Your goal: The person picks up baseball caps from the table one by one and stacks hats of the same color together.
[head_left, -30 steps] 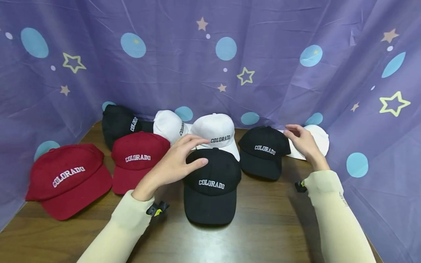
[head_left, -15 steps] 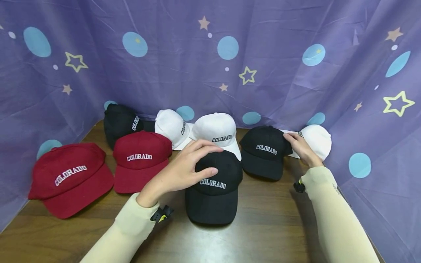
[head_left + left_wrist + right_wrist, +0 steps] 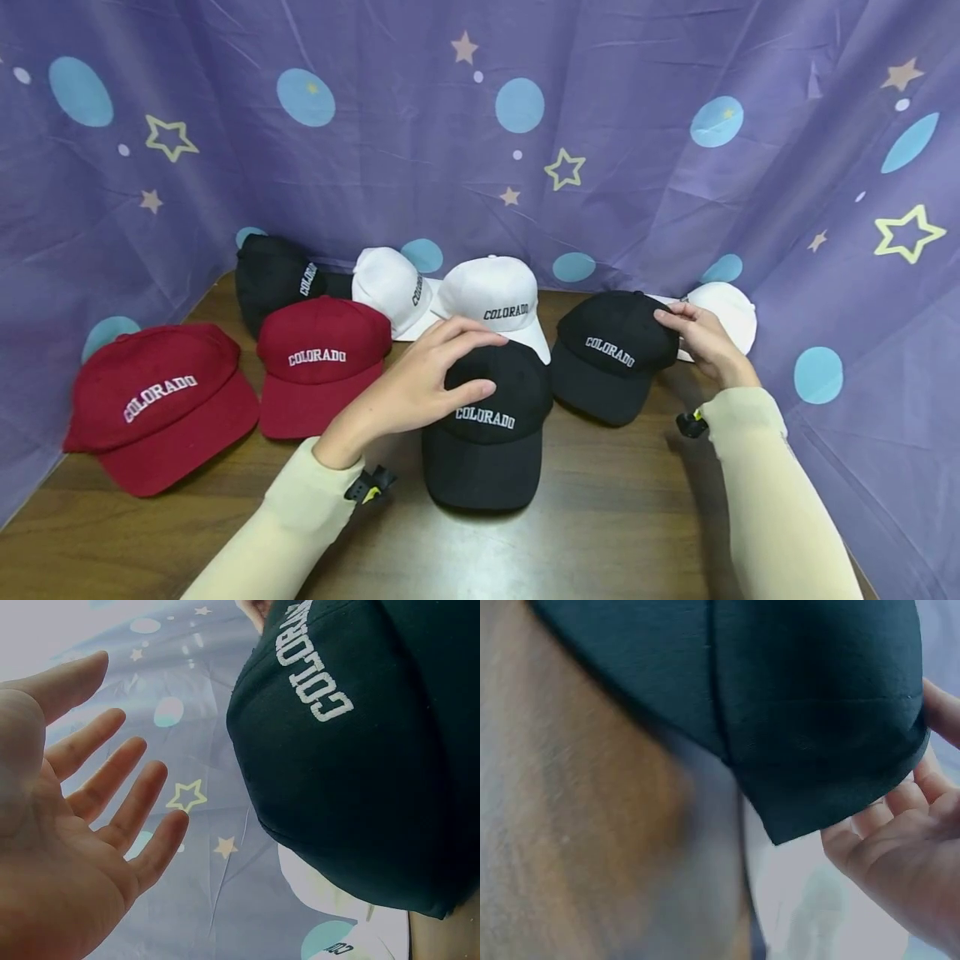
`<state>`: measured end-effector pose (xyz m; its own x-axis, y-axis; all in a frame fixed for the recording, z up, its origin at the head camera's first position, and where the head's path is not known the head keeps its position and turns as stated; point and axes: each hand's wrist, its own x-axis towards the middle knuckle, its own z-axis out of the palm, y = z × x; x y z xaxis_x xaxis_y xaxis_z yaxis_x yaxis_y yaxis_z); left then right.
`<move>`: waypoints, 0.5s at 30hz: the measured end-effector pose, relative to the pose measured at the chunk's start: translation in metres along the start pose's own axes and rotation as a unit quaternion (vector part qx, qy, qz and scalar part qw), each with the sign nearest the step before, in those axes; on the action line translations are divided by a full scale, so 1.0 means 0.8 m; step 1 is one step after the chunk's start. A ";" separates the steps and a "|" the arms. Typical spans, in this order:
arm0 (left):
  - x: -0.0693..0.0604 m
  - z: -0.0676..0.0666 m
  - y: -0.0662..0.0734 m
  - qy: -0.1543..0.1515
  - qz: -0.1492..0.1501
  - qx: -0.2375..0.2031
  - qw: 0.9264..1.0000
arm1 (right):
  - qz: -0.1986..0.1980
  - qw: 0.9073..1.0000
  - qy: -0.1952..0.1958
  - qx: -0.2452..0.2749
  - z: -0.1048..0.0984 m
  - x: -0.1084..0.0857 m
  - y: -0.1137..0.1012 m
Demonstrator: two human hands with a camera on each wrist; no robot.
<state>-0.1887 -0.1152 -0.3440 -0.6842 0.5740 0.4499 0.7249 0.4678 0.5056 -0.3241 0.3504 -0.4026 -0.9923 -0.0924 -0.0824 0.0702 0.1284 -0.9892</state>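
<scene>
Eight caps share the wooden worktop (image 3: 615, 517), and two hands reach out over them. The right hand (image 3: 708, 342) pinches the right-hand black cap (image 3: 609, 371) at the right rear edge of its crown, thumb and fingers closed on the cloth. That cap sits in the right half of the group, its brim turned to the front, and whether it is lifted fully clear of the worktop cannot be told. The left hand (image 3: 416, 383) is spread, thumb well away from the gently bent fingers, and holds nothing; the head view shows it in front of part of the front black cap (image 3: 483, 467), while the left wrist view shows a gap between the fingers and a black cap. To the left sit the outer red cap (image 3: 161, 408) and the inner red cap (image 3: 322, 367). Behind these, along the purple curtain (image 3: 420, 158), are the rear black cap (image 3: 266, 283), the left white cap (image 3: 384, 292), the middle white cap (image 3: 487, 287) and, just beyond the right hand, the far-right white cap (image 3: 731, 317).
</scene>
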 end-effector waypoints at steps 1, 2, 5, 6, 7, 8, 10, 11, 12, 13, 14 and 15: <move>0.000 0.000 0.000 0.000 -0.001 0.001 1.000 | -0.008 1.000 -0.004 0.013 0.001 -0.003 -0.004; 0.000 -0.001 -0.001 0.001 -0.001 0.000 1.000 | -0.017 1.000 -0.005 0.023 0.002 -0.007 -0.007; -0.001 -0.002 -0.002 0.006 0.000 0.003 1.000 | -0.047 0.997 -0.012 0.052 0.007 -0.015 -0.018; -0.001 -0.002 -0.002 0.008 0.000 0.003 1.000 | -0.058 0.996 -0.014 0.062 0.009 -0.018 -0.022; -0.001 -0.003 -0.002 0.010 0.002 0.002 1.000 | -0.070 0.995 -0.014 0.071 0.011 -0.021 -0.026; 0.000 -0.003 -0.002 0.012 0.003 0.001 1.000 | -0.083 0.993 -0.015 0.080 0.014 -0.025 -0.031; 0.000 -0.004 -0.002 0.015 0.003 -0.001 1.000 | -0.109 0.990 -0.018 0.091 0.020 -0.033 -0.041; 0.000 -0.004 -0.003 0.016 0.003 -0.002 1.000 | -0.123 0.988 -0.018 0.092 0.022 -0.038 -0.047; 0.000 -0.005 -0.003 0.017 0.002 -0.004 1.000 | -0.139 0.986 -0.018 0.093 0.025 -0.044 -0.053; 0.000 -0.005 -0.003 0.020 0.003 -0.006 1.000 | -0.156 0.984 -0.014 0.090 0.028 -0.051 -0.059; 0.000 -0.006 -0.004 0.021 0.003 -0.007 1.000 | -0.175 0.981 -0.009 0.086 0.031 -0.058 -0.066; 0.000 -0.006 -0.004 0.024 0.004 -0.008 1.000 | -0.194 0.978 -0.002 0.083 0.033 -0.066 -0.072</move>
<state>-0.1918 -0.1200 -0.3419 -0.6818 0.5445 0.4885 0.7292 0.4530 0.5129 -0.2727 0.3219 -0.3447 -0.9472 -0.1061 0.3026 -0.2954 -0.0782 -0.9522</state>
